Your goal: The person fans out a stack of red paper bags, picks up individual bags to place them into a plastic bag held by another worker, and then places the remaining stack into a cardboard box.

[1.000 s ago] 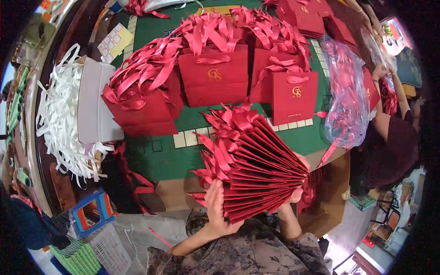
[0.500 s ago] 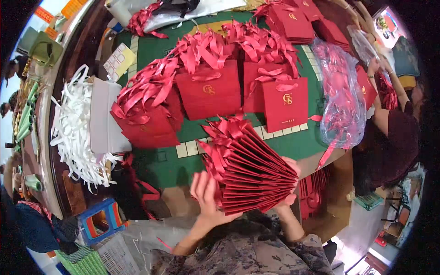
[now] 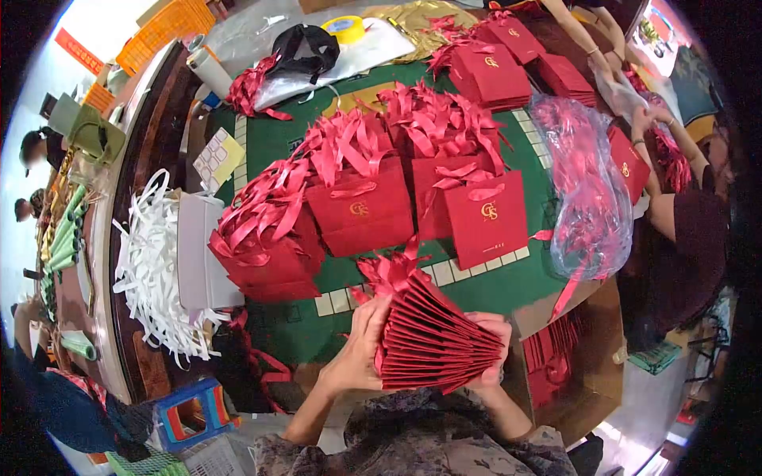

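Both my hands hold a fanned stack of flat red paper bags [image 3: 432,337] with red ribbon handles, just above the near edge of the green table [image 3: 508,285]. My left hand [image 3: 359,349] presses against the stack's left side, fingers up along the ribbon end. My right hand [image 3: 488,349] grips the stack's right end. Beyond the stack stand several rows of upright red gift bags [image 3: 361,214] with gold logos and ribbons.
A clear plastic bag of red ribbons [image 3: 587,182] lies at the right. White paper strips [image 3: 151,270] and a grey box [image 3: 198,250] lie at the left. Another person [image 3: 683,214] works at the right edge. A cardboard box with flat red bags [image 3: 556,357] stands lower right.
The fanned stack has closed up tighter and come nearer to me. My left hand has slid up against its left side, and my view has tilted further over the table.
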Demonstrator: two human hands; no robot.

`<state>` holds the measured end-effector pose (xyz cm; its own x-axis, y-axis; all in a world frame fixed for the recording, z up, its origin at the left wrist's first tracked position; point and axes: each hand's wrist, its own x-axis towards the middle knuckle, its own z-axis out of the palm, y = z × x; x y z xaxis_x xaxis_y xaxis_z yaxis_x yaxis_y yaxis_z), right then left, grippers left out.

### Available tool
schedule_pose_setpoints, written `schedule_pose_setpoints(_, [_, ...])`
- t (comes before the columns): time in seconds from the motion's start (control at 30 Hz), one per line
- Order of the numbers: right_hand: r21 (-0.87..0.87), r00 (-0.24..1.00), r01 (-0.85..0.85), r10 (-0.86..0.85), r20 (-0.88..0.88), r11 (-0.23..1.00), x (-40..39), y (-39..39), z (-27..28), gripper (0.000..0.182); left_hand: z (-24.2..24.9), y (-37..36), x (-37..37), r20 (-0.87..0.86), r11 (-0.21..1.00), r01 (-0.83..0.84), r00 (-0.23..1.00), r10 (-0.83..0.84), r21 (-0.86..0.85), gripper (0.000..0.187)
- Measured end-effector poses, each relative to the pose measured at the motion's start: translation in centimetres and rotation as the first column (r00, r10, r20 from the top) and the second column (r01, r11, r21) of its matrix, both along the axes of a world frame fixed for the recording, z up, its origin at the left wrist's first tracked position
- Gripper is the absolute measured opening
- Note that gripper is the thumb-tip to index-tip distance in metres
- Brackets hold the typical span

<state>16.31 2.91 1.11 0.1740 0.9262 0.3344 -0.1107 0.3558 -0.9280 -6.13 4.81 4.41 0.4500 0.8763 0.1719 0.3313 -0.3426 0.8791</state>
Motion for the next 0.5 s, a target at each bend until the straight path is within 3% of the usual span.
schedule_pose_setpoints(0.27, [0.026, 0.992, -0.122, 0.121, 0.043, 0.992, 1.1, -0.8, -0.2, 0.085, -0.5, -2.1, -0.2, -0.131, 0.989, -0.093, 0.985, 0.108, 0.112, 0.118])
schedule_pose_setpoints(0.5, [-0.016, 0.993, -0.101, 0.102, 0.064, 0.995, 1.3, -0.6, 0.1, 0.085, 1.1, -0.5, -0.6, -0.022, 0.997, 0.062, 0.998, -0.061, 0.048, 0.143])
